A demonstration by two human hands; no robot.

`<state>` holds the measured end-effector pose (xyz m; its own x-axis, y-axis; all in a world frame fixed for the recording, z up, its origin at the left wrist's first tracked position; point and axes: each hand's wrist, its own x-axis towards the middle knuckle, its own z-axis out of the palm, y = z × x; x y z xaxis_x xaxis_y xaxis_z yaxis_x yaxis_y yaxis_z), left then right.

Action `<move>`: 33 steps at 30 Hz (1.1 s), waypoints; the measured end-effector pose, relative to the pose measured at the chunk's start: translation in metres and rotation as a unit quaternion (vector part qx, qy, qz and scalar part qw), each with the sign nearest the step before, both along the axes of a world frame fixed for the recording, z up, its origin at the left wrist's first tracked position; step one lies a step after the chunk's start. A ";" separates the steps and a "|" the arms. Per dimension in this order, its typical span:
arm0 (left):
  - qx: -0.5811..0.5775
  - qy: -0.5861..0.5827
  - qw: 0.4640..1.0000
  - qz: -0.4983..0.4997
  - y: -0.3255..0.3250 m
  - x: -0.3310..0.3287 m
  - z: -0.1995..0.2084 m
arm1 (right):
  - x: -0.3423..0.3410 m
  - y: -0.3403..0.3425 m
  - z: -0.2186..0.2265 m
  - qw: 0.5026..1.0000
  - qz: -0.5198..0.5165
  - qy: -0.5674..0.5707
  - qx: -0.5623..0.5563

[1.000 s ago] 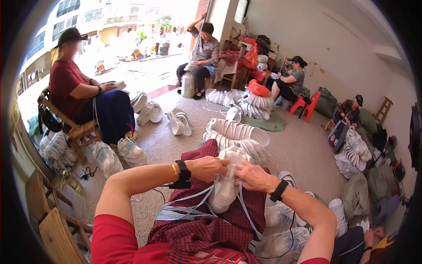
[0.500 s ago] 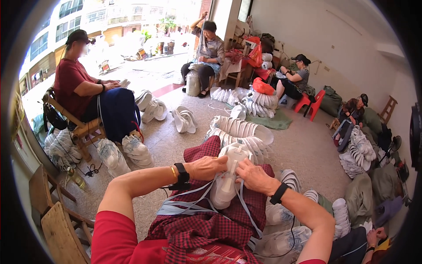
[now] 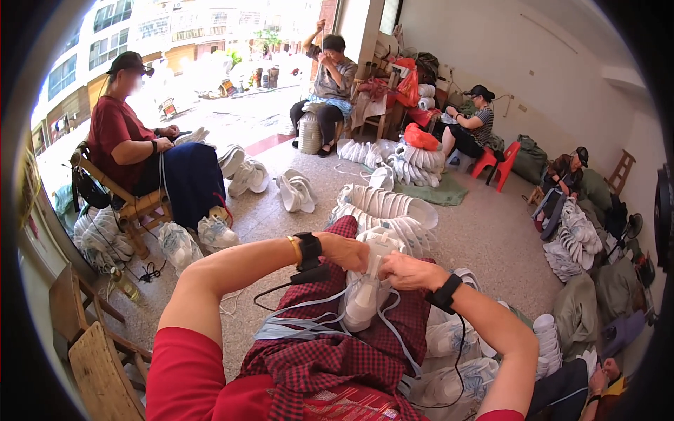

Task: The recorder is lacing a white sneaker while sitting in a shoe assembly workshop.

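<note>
White shoe (image 3: 366, 295) stands on the lap, left hand (image 3: 345, 250) and right hand (image 3: 409, 271) both pinching its top, pale laces (image 3: 309, 326) trailing left.

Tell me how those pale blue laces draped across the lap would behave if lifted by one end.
The pale blue laces would probably hang limp: they already sag in loose curves over the checked cloth. They look light, being thin flat strips. They may snag or drag others along, since several cross each other beside the white shoe that the left hand and right hand grip.

Left hand (image 3: 345, 250) and right hand (image 3: 409, 271) both grip a white shoe (image 3: 368, 291) on the lap, laces (image 3: 309, 324) trailing.
</note>
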<state>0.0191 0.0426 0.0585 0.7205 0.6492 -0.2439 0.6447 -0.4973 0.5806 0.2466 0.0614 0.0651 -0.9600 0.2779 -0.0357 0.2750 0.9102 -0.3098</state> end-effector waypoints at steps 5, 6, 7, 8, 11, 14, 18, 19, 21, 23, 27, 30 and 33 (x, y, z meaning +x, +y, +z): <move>0.202 -0.019 0.977 0.059 -0.013 0.012 -0.015 | -0.009 -0.006 -0.005 0.993 -0.102 0.022 0.054; 0.232 -0.030 0.967 0.100 -0.016 0.014 -0.017 | -0.010 -0.009 -0.004 0.988 -0.125 0.044 0.075; 0.232 -0.030 0.967 0.103 -0.015 0.015 -0.020 | -0.011 -0.010 -0.003 0.989 -0.123 0.044 0.074; 0.243 -0.027 0.964 0.109 -0.010 0.015 -0.025 | -0.012 -0.011 -0.002 0.988 -0.131 0.046 0.067; 0.251 -0.024 0.959 0.127 -0.003 0.017 -0.031 | -0.013 -0.010 -0.009 0.983 -0.154 0.058 0.083; 0.238 -0.041 0.958 0.156 -0.013 0.020 -0.024 | -0.008 -0.009 -0.017 0.973 -0.168 0.132 0.092; 0.192 -0.059 0.967 0.157 -0.006 0.016 -0.024 | -0.013 -0.015 -0.015 0.929 -0.154 0.311 0.131; 0.175 -0.070 0.972 0.140 -0.005 0.015 -0.025 | -0.013 -0.018 -0.018 0.929 -0.150 0.311 0.132; 0.178 -0.053 0.972 0.143 -0.008 0.015 -0.025 | -0.016 -0.026 -0.026 0.904 -0.137 0.370 0.166; 0.178 -0.035 0.972 0.147 -0.008 0.013 -0.022 | -0.015 -0.033 -0.024 0.915 -0.132 0.350 0.149; 0.198 0.064 0.970 0.128 -0.018 0.019 -0.005 | -0.012 -0.034 -0.024 0.932 -0.133 0.319 0.108; 0.241 0.015 0.953 0.185 -0.034 0.024 -0.007 | -0.010 -0.031 -0.024 0.934 -0.128 0.324 0.085; 0.213 0.030 0.943 0.253 -0.045 0.031 -0.014 | -0.009 -0.032 -0.022 0.938 -0.121 0.315 0.082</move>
